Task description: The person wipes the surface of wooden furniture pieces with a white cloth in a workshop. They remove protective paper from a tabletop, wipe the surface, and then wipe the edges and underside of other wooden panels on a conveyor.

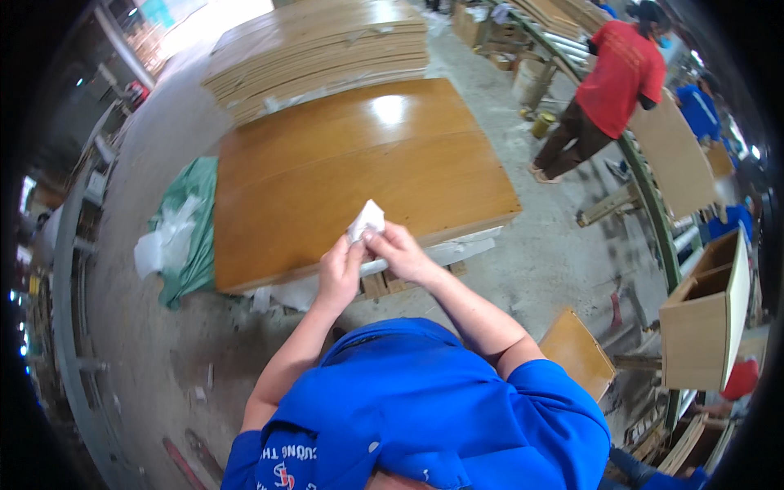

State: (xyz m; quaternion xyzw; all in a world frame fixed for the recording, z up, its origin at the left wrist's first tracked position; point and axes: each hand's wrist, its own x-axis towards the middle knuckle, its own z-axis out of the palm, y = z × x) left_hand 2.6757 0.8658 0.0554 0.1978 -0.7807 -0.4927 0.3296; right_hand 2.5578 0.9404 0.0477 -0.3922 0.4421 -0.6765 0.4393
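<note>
Pinching a small, crumpled white piece (pixel 370 213) between thumb and fingers, the right hand (pixel 402 253) is gripping its lower right part, while the left hand (pixel 339 268) is meeting it from the other side, fingertips pressing together at the lower left corner. Both hands are nearly touching each other, and the piece is standing up out of them in a creased peak, hanging over the near part of a glossy brown panel (pixel 327 171); whether it is touching that surface I cannot tell from this angle. Whether it is paper, cloth or thin foam is not showing clearly either. Judging by its folds, it is probably behaving as something very light and limp, giving way under the fingers and holding a crease rather than springing back; if it is paper, it may be tearing easily under a hard pull. The gathered lower edge, where the layers are bunching, is looking like the surest place for holding it, since the loose peak is offering little stiffness. Beneath it, the broad panel is looking heavy, stiff and rather slick, its varnish reflecting light, so its outer edges are seeming better for gripping than its face. Beyond it, a stack of boards (pixel 318 77) is rising, and a green sheet (pixel 202 265) is lying bunched against its left side.
</note>
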